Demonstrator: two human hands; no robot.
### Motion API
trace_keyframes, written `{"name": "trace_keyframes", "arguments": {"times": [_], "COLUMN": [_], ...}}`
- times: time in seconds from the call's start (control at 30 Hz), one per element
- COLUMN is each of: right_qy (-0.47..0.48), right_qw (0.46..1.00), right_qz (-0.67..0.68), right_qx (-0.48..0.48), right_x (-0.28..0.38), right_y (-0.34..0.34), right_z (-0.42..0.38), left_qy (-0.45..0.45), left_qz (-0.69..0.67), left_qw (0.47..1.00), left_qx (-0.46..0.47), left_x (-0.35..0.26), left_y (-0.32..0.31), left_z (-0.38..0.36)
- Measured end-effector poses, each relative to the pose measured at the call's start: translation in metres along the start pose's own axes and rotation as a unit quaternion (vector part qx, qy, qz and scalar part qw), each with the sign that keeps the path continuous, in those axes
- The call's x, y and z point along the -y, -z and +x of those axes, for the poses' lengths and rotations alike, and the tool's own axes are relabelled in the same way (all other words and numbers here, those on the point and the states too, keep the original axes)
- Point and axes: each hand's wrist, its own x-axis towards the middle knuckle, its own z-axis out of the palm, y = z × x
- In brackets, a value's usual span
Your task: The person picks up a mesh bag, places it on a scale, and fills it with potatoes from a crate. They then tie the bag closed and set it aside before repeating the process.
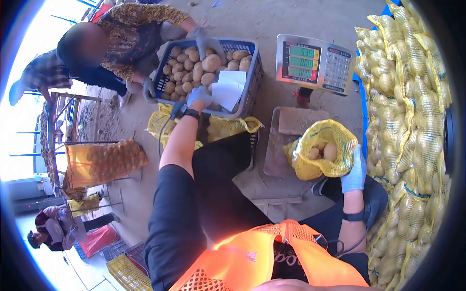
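Observation:
My left hand (200,97), in a pale glove, reaches to the near edge of a blue crate (256,63) of potatoes (187,68), beside white papers (228,90); its fingertips are too indistinct to tell what they hold. With my right hand (356,170), gloved too, I grip the rim of an open yellow mesh bag (310,165). Several potatoes (326,150) lie inside the bag, which rests at the right part of a metal scale platform (276,155). A brick-like block (301,120) sits on that platform. Above stands the scale display (315,63) with green digits.
Filled yellow mesh bags (412,145) are stacked along the right. Across the crate, a co-worker's gloved hands (206,41) are at the potatoes and crate side. Yellow bags (218,128) lie below the crate. An orange sack (107,160) and another person (56,228) are at left.

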Motion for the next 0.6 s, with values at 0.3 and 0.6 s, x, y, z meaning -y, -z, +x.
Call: {"name": "trace_keyframes", "arguments": {"times": [0.3, 0.6], "right_qy": [-0.030, -0.045], "right_qw": [0.998, 0.998], "right_qz": [-0.003, 0.013], "right_qx": [-0.057, -0.045], "right_x": [-0.001, 0.007], "right_y": [-0.001, 0.005], "right_z": [0.010, 0.013], "left_qy": [0.097, -0.031], "left_qz": [-0.022, -0.120], "left_qw": [0.994, 0.992], "left_qx": [0.038, -0.009], "left_x": [0.006, 0.073], "left_y": [-0.038, -0.047], "left_z": [0.054, 0.104]}}
